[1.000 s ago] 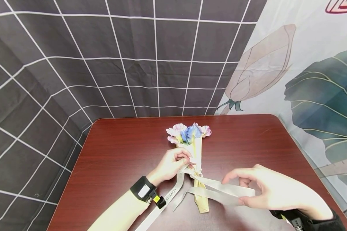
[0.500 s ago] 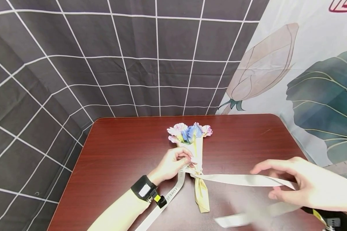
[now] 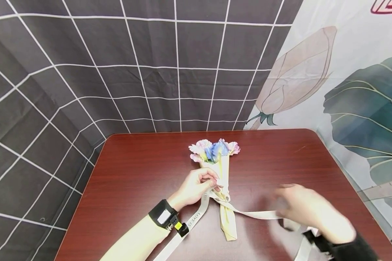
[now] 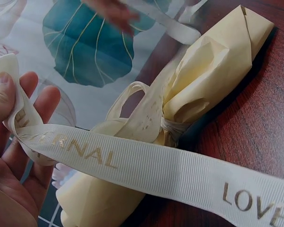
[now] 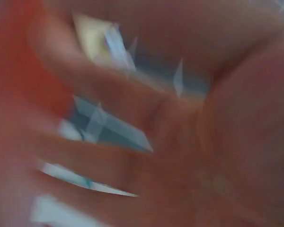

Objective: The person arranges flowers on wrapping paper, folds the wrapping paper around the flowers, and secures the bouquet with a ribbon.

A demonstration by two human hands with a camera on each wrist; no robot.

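Observation:
A small bouquet (image 3: 214,149) of pink and blue flowers lies in a cream paper cone (image 3: 224,214) on the dark red table (image 3: 140,170). A cream ribbon (image 3: 196,216) printed "ETERNAL LOVE" is tied round the cone's narrow part. My left hand (image 3: 211,183) pinches a loop of the ribbon beside the cone; in the left wrist view the ribbon (image 4: 156,171) folds over my left hand's fingers (image 4: 42,101) next to the cone (image 4: 213,71). My right hand (image 3: 305,210), blurred with motion, grips the other ribbon tail (image 3: 261,214) low over the table, right of the cone. The right wrist view shows only blurred fingers (image 5: 132,109).
A dark gridded cloth (image 3: 117,65) hangs behind and left of the table. A cloth printed with a bud and leaves (image 3: 346,79) hangs on the right. The table's right edge (image 3: 352,181) is close to my right hand.
My right hand pulled the ribbon tail out to the right, then swung back down and left towards the cone. My left hand and the bouquet stayed put.

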